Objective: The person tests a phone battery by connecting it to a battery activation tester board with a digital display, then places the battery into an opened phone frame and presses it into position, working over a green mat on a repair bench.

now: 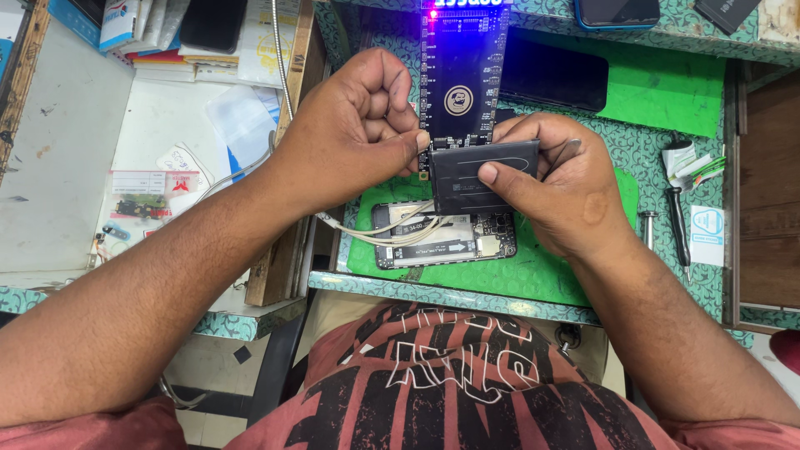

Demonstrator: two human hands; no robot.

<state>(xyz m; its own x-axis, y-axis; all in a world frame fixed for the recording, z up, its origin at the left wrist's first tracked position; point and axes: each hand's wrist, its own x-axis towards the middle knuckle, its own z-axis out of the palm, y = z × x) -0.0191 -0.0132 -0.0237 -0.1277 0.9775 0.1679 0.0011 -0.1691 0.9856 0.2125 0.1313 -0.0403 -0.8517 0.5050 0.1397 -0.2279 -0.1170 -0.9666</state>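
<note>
Above the green-matted counter (667,92), holding a flat dark rectangular phone battery (475,171) against a black lit tester board (462,67); right hand (567,187) gripping it, left hand (358,125) pinching its corner; opened phone (446,242) lying beneath, not yet refitted.

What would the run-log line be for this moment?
right hand: holds battery | left hand: pinches battery's left edge at board | below: opened phone, green mat
</note>
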